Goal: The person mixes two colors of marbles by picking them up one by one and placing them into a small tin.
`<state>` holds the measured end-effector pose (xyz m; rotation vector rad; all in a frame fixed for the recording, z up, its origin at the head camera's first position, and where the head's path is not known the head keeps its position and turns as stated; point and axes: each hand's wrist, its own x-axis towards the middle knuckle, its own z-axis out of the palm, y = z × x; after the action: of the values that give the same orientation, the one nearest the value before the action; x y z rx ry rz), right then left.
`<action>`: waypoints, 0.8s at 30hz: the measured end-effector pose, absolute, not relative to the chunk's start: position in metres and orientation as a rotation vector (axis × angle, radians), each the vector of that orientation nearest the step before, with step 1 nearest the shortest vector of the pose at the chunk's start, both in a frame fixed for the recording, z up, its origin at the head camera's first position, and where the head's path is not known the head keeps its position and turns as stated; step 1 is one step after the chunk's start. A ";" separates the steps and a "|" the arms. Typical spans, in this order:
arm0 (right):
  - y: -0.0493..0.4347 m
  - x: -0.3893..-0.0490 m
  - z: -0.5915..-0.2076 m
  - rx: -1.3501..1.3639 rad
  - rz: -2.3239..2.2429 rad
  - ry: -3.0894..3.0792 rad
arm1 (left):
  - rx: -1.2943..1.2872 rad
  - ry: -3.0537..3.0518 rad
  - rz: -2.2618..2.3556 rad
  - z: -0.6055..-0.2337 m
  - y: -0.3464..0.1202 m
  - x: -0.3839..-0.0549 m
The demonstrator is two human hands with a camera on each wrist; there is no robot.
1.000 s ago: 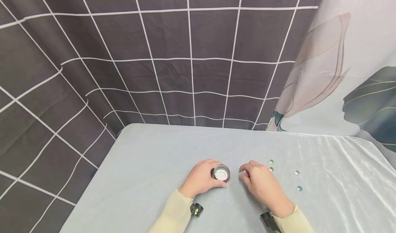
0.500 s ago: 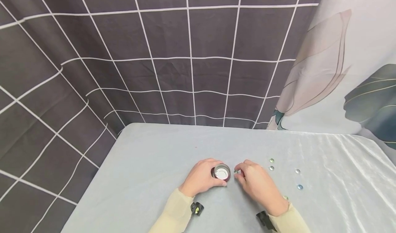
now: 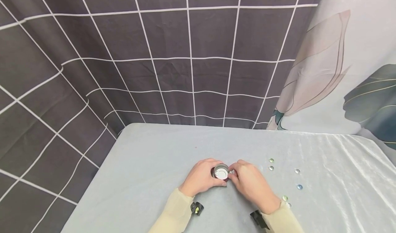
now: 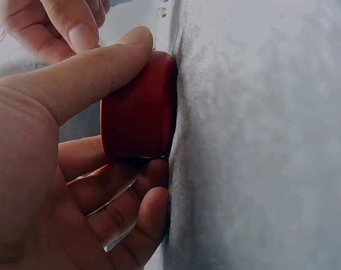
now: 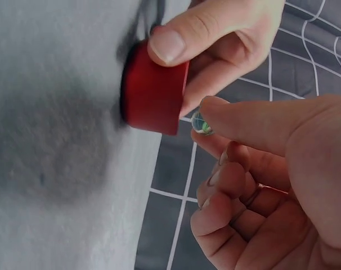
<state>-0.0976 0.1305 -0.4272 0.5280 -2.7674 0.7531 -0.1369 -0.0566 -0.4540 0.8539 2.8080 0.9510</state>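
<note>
On the pale cloth stands a small round red container [image 3: 221, 173] with a silvery inside, its mouth facing up. My left hand [image 3: 201, 178] holds it from the left, thumb on the near side and fingers around the far side. Between thumb and index finger my right hand [image 3: 252, 184] pinches a clear glass gem [image 5: 200, 122] with green in it. In the head view those fingertips are right at the container's right rim. The right wrist view shows the gem just above the rim level of the red wall.
Several glass gems lie on the cloth to the right: a green gem [image 3: 271, 160] and a clear gem [image 3: 271, 168] farther back, a blue gem [image 3: 299, 187], and another green gem [image 3: 285, 198] beside the right sleeve. A dark grid-patterned curtain [image 3: 173, 74] hangs behind the table.
My right hand has moved left with the pinched gem, up to the container's rim. Gems near the right forearm have come into view. The left hand and container have stayed put.
</note>
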 end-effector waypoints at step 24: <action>0.114 -0.105 -0.435 0.483 0.757 -2.825 | 0.887 2.802 0.957 -0.455 -0.057 -0.139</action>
<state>-0.1055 0.1137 -0.4351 0.4835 -2.8248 0.7571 -0.1387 -0.0574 -0.4551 0.8870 2.8024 0.9566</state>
